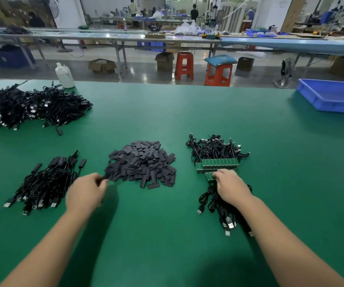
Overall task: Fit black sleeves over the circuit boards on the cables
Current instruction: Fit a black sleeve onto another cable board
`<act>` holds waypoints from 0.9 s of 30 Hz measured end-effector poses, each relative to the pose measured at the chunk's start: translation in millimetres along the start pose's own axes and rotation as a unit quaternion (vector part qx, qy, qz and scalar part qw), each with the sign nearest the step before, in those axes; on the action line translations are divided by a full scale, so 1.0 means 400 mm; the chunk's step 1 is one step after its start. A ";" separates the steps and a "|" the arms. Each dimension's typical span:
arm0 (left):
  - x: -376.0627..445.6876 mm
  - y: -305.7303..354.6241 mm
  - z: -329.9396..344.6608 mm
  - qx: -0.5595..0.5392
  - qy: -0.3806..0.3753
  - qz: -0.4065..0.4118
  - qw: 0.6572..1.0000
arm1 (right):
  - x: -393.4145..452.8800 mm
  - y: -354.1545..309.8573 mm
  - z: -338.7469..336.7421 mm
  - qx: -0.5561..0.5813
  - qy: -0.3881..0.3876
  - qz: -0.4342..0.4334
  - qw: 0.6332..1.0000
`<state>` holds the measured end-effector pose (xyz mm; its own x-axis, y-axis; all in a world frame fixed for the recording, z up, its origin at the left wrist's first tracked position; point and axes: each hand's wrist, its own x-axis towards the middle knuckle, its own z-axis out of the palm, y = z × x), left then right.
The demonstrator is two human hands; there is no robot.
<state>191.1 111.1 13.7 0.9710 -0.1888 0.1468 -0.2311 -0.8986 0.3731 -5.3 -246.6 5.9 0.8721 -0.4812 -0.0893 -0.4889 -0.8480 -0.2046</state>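
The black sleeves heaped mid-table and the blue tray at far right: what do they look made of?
The flat matte black sleeves look like soft plastic or rubbery tubing, cut in short lengths: dull, no shine, lying flattened. The shallow blue rectangular tray looks like rigid moulded plastic: uniform colour, smooth walls with a rolled rim.

This is a factory assembly hall: a long green worktable carries sorted heaps of cables at ten o'clock and a blue plastic tray at two o'clock. Toward twelve o'clock stand more long benches, red plastic stools, open cardboard boxes and distant workers
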 end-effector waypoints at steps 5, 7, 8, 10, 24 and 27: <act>0.080 -0.142 0.005 0.142 -0.004 -0.083 0.986 | 0.009 0.032 -0.009 -0.021 -0.045 -0.011 0.999; 0.091 -0.168 0.017 0.137 -0.031 -0.118 0.983 | 0.017 0.030 -0.018 -0.029 -0.052 -0.012 0.998; 0.095 -0.176 0.023 0.128 -0.033 -0.130 0.983 | 0.021 0.029 -0.023 -0.037 -0.059 -0.015 0.997; 0.102 -0.184 0.031 0.112 -0.028 -0.147 0.982 | 0.027 0.030 -0.033 -0.050 -0.075 -0.017 0.996; 0.099 -0.152 0.048 0.128 -0.019 -0.108 0.986 | 0.043 0.038 -0.081 -0.076 -0.064 -0.012 0.995; 0.088 -0.135 0.046 0.155 -0.019 -0.090 0.984 | 0.036 0.042 -0.109 -0.026 -0.097 -0.005 0.995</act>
<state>238.8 145.8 -18.1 0.9974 -0.0251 0.0668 -0.0311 -0.9954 0.0910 -1.7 -277.4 43.7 0.8622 -0.4248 -0.2759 -0.4763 -0.8653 -0.1560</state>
